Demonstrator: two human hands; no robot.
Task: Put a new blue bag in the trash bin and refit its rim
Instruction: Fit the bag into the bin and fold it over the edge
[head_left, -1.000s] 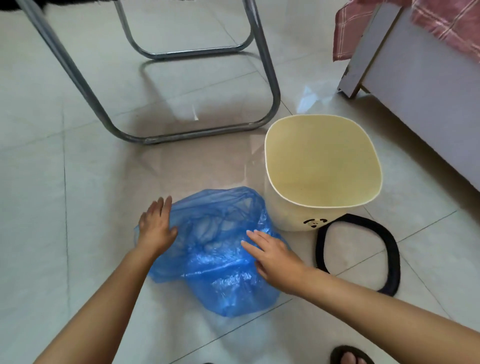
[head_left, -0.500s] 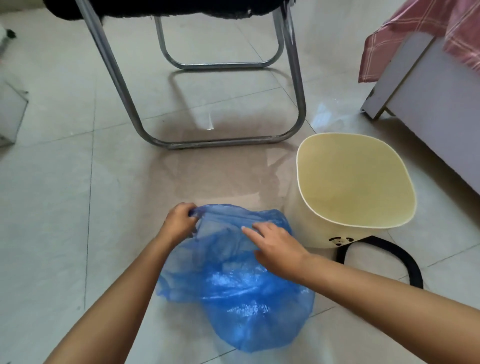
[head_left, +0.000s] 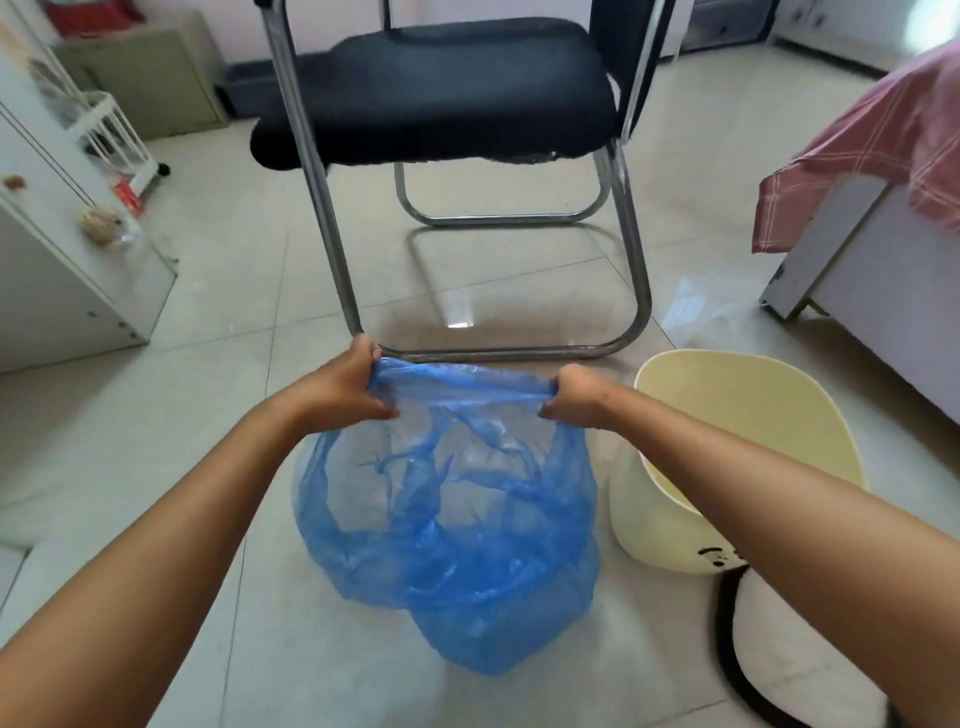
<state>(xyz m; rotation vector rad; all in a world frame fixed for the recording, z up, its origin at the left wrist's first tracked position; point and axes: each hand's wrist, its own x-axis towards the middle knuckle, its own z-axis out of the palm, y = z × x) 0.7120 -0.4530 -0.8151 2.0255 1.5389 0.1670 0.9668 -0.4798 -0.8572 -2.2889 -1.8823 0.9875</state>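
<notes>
A thin blue plastic bag hangs open in front of me, its bottom resting on the tiled floor. My left hand grips the left side of the bag's mouth, and my right hand grips the right side, stretching the edge between them. The cream trash bin stands bare and unlined on the floor just right of the bag, partly hidden by my right forearm. Its black rim ring lies flat on the floor in front of the bin, partly cut off by the frame.
A black-seated chair with a chrome tube frame stands directly behind the bag. A bed with a red checked cover is at the right. A white cabinet stands at the left.
Both hands closed on the bag's mouth and lifted it off the floor, pulling it open. The view tilted up, bringing the chair seat into sight.
</notes>
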